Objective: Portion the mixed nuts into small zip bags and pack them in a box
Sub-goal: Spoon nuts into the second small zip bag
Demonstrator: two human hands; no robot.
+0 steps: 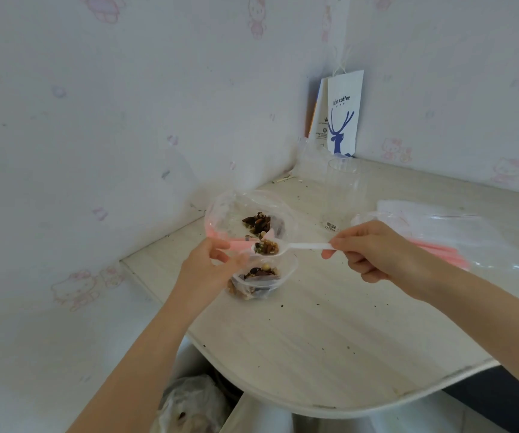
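A pale, crumb-flecked table [330, 323] set into a wallpapered corner is being used as the work surface. At its right edge a stack of clear zip bags [439, 232] with pink seal strips is lying flat. One small zip bag [245, 214] is being held open above the table's left side, its pink seal pinched by the left hand [208, 264]; a dark heap of mixed nuts [257, 223] is showing through the clear film. Just below it, a clear plastic bowl [259, 281] of brown, black and pale nuts is sitting on the table, touching the left hand's fingers. A white plastic spoon [283, 246], loaded with green and tan pieces, is being gripped by its handle in the right hand [373, 248] and is being held level at the bag's mouth.
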